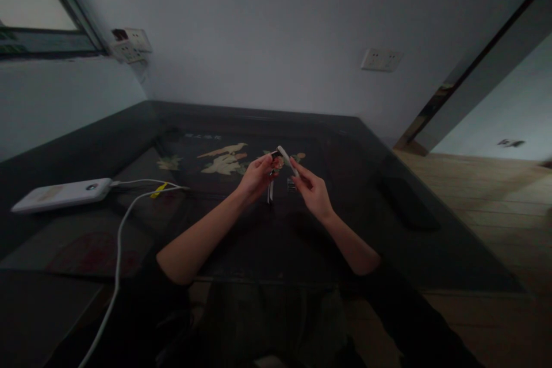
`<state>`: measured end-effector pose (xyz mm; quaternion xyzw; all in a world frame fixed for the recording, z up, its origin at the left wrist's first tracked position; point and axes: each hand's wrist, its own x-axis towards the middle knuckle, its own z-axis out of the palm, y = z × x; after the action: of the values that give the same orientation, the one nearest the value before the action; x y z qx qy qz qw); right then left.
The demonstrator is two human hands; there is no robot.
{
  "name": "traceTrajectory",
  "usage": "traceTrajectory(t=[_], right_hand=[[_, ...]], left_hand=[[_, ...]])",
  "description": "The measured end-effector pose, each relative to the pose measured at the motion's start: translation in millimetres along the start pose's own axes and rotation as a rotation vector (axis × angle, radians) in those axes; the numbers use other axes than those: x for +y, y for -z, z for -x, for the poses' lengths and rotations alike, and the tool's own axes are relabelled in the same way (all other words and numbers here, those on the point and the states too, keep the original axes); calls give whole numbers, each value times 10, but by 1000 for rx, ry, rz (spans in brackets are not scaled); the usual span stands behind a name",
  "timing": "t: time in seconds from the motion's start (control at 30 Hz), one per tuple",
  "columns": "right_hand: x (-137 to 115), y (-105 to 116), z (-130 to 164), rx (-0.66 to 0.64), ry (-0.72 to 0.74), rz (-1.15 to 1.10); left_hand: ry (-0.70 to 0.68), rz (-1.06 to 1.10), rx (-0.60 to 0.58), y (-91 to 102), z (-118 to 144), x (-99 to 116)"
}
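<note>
White power bank [62, 195] lies on left of dark tabletop [345, 152]; white cable [118, 247] connected, bearing yellow tag [159, 190]. Socket plate [382, 60] is fixed to far wall [259, 29].

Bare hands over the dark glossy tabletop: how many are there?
2: the bare left hand near centre, and the bare right hand just right of it, holding a slim white strip.
</note>
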<state>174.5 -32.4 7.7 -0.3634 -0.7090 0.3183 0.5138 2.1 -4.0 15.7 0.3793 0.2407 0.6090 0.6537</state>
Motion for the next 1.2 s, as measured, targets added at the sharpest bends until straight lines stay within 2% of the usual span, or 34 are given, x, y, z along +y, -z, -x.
traceTrajectory(t=[0.4,0.83,1.2], right_hand=[[-68,-64,44,-67,-28,-53],[0,-18,-14,24,-55,-48],[-43,-71,43,-56,-50,-79]], left_hand=[[13,-14,-26,-28,34,22],[18,0,20,-19,26,12],[3,-6,-31,-7,21,16]])
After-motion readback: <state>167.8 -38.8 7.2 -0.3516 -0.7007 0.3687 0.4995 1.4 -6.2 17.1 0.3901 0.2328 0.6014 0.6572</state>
